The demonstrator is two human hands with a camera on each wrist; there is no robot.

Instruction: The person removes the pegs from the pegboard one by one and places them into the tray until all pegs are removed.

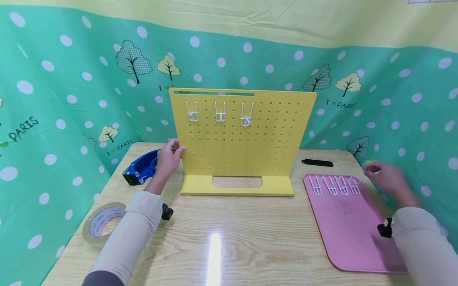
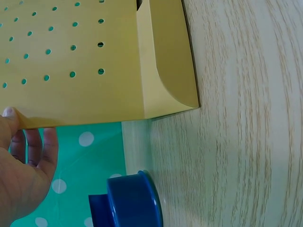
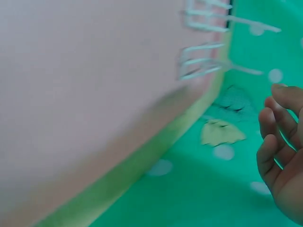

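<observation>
A yellow pegboard [image 1: 229, 137] stands upright on its base at the middle of the table. My left hand [image 1: 169, 158] holds its left edge, thumb on the front face and fingers behind, as the left wrist view also shows. Three white wire hooks hang in a row near the board's top: a left hook [image 1: 193, 116], a middle hook [image 1: 220, 116] and a right hook [image 1: 246, 121]. Several more white hooks [image 1: 317, 190] lie along the far edge of a pink tray [image 1: 350, 234]. Beside that tray's far right corner is my right hand [image 3: 289, 175], fingers loosely bent, nothing visible between them.
A blue tape dispenser [image 1: 144, 165] sits left of the board, behind my left forearm. Nearer on that side lies a roll of tape [image 1: 91, 226]. A black flat object [image 1: 317, 163] rests beyond the tray. Patterned green cloth [image 1: 82, 119] surrounds the wooden table [image 1: 250, 238].
</observation>
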